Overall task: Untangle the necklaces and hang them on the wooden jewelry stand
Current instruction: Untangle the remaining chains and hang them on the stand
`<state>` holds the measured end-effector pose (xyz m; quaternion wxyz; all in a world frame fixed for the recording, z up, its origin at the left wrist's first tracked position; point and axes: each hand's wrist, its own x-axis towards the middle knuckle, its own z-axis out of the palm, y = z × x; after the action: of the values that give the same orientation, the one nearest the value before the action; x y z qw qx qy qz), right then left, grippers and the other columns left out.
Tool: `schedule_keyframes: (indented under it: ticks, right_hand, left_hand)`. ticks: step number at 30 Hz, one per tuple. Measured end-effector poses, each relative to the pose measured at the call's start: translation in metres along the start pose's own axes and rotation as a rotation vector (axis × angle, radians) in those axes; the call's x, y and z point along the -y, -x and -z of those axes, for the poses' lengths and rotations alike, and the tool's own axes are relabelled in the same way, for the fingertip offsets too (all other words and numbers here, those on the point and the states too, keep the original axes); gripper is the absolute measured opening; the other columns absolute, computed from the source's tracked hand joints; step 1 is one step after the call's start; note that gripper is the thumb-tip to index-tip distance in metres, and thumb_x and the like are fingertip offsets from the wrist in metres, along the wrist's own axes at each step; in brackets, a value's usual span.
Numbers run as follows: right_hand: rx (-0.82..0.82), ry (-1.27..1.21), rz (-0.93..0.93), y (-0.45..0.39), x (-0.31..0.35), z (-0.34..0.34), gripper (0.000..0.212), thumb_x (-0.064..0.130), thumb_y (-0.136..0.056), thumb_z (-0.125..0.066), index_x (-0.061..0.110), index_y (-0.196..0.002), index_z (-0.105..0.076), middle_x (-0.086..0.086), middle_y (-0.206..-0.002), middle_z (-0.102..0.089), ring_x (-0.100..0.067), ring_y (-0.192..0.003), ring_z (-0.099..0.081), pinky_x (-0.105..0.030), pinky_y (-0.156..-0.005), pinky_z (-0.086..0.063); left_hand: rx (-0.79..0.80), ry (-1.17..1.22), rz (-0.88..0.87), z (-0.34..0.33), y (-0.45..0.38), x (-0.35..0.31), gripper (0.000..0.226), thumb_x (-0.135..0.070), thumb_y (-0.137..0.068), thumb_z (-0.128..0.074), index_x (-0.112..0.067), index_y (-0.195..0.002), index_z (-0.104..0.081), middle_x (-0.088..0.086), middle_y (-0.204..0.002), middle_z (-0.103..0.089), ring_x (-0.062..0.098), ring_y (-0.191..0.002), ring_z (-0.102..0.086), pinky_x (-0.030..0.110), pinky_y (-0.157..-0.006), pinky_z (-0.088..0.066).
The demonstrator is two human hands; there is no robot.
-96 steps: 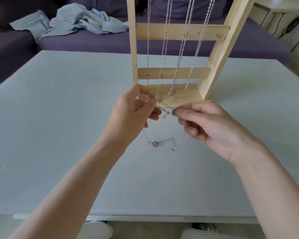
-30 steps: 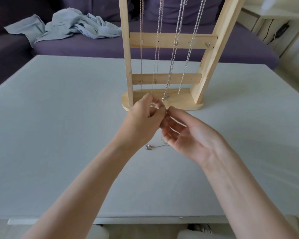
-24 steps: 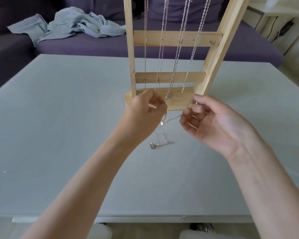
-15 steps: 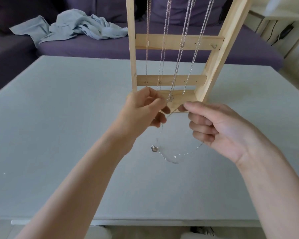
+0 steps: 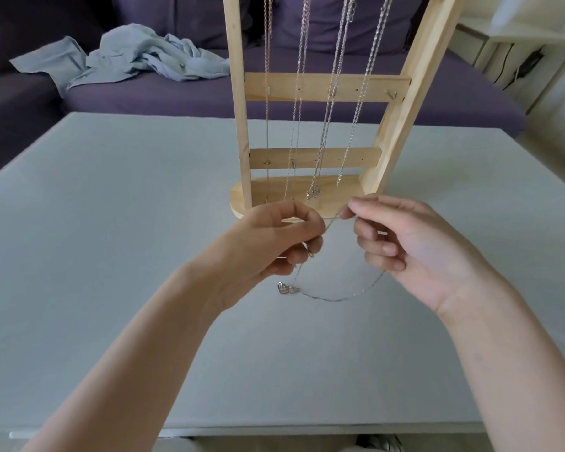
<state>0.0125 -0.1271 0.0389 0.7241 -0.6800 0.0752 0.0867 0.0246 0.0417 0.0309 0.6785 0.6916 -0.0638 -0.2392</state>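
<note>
A thin silver necklace (image 5: 336, 298) with a small heart pendant (image 5: 284, 288) hangs in a loop between my hands, the pendant lying on the table. My left hand (image 5: 274, 243) pinches one part of the chain with curled fingers. My right hand (image 5: 405, 246) pinches the other part between thumb and forefinger, palm turned toward me. Just behind both hands stands the wooden jewelry stand (image 5: 307, 89), with several silver chains (image 5: 327, 125) hanging down in front of its crossbars.
The pale grey table (image 5: 111, 256) stretches wide on all sides of the stand. Behind it is a purple sofa (image 5: 150, 96) with a crumpled light blue cloth (image 5: 128, 57). A white shelf unit (image 5: 529, 47) stands at the far right.
My hands were close together working the tangle, then drew apart. The chain now hangs as one open loop between them, with the pendant resting on the table.
</note>
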Motion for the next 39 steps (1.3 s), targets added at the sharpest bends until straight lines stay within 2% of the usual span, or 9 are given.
schedule_keyframes:
  ticks: [4,7,11,14,19,24,31,35,39]
  right_hand:
    - [-0.071,0.043,0.001,-0.002,-0.004,0.006,0.017,0.012,-0.089,-0.057,0.006,-0.074,-0.063,0.003,-0.055,-0.043,-0.007,-0.041,-0.026,-0.020,-0.039,-0.012]
    - [-0.083,0.035,-0.005,-0.002,-0.004,0.011,0.018,0.009,-0.089,-0.058,0.004,-0.074,-0.065,-0.002,-0.056,-0.054,-0.010,-0.044,-0.042,-0.017,-0.038,-0.033]
    - [0.118,0.048,-0.045,0.000,-0.004,0.016,0.024,0.009,-0.075,-0.065,-0.002,-0.096,-0.065,-0.014,-0.082,-0.071,-0.015,-0.062,-0.063,-0.019,-0.054,-0.050]
    - [0.242,0.146,-0.049,0.002,-0.006,0.009,0.045,0.018,-0.063,-0.070,0.006,-0.106,-0.065,-0.010,-0.088,-0.072,-0.010,-0.061,-0.053,-0.017,-0.052,-0.039]
    - [0.090,0.470,0.096,-0.001,-0.009,-0.002,0.008,0.021,-0.072,-0.077,0.020,-0.080,-0.076,-0.011,-0.084,-0.071,-0.005,-0.067,-0.052,-0.007,-0.056,-0.036]
    - [-0.037,0.514,0.170,-0.003,-0.011,-0.005,0.008,0.019,-0.071,-0.079,0.019,-0.066,-0.074,0.004,-0.048,-0.025,-0.016,-0.055,-0.025,-0.025,-0.064,-0.024]
    - [-0.086,0.561,0.250,-0.004,-0.012,-0.001,0.010,0.022,-0.074,-0.078,0.018,-0.066,-0.072,0.010,-0.046,-0.013,-0.010,-0.047,-0.015,-0.027,-0.051,-0.013]
    - [-0.055,0.553,0.222,-0.004,-0.012,0.000,0.011,0.016,-0.078,-0.073,0.016,-0.068,-0.069,0.011,-0.042,-0.036,-0.006,-0.039,-0.029,-0.013,-0.041,-0.026]
    - [0.033,0.496,0.188,-0.003,-0.013,-0.005,0.018,0.008,-0.082,-0.066,0.023,-0.071,-0.069,0.003,-0.063,-0.066,-0.009,-0.050,-0.046,-0.018,-0.050,-0.038]
  left_hand:
    - [-0.029,0.036,0.007,0.002,-0.001,0.000,0.014,-0.013,-0.091,-0.057,-0.015,-0.077,-0.055,-0.003,-0.065,-0.057,0.004,-0.046,-0.039,0.011,-0.043,-0.032]
    - [-0.027,0.030,0.005,0.003,-0.001,-0.001,0.012,-0.014,-0.091,-0.057,-0.015,-0.079,-0.055,-0.004,-0.067,-0.061,0.004,-0.047,-0.041,0.011,-0.044,-0.034]
    - [-0.036,-0.010,-0.008,0.006,0.000,-0.002,0.010,-0.011,-0.090,-0.058,-0.014,-0.081,-0.056,-0.003,-0.068,-0.063,0.005,-0.047,-0.042,0.011,-0.045,-0.035]
    - [-0.040,-0.073,-0.007,0.003,-0.001,-0.001,0.009,-0.011,-0.090,-0.058,-0.013,-0.081,-0.056,-0.002,-0.067,-0.063,0.005,-0.046,-0.042,0.011,-0.044,-0.035]
    - [-0.103,-0.160,0.024,0.001,-0.004,0.003,0.008,-0.010,-0.090,-0.059,-0.011,-0.082,-0.059,-0.005,-0.058,-0.063,0.004,-0.044,-0.042,0.013,-0.042,-0.034]
    - [-0.094,-0.155,0.043,-0.001,-0.004,0.005,0.010,-0.009,-0.090,-0.059,-0.011,-0.081,-0.059,-0.001,-0.066,-0.068,0.005,-0.044,-0.045,0.014,-0.042,-0.036]
    - [-0.082,-0.167,0.045,0.000,-0.004,0.004,0.005,-0.010,-0.089,-0.061,-0.011,-0.084,-0.060,0.002,-0.077,-0.074,0.003,-0.047,-0.051,0.014,-0.046,-0.041]
    - [-0.092,-0.168,0.016,0.000,-0.005,0.004,0.005,-0.010,-0.087,-0.063,-0.012,-0.084,-0.060,0.000,-0.074,-0.073,0.002,-0.049,-0.052,0.013,-0.046,-0.041]
    - [-0.127,-0.129,-0.029,0.000,-0.007,0.005,0.007,-0.010,-0.087,-0.063,-0.011,-0.082,-0.059,-0.002,-0.068,-0.072,0.002,-0.050,-0.053,0.012,-0.045,-0.039]
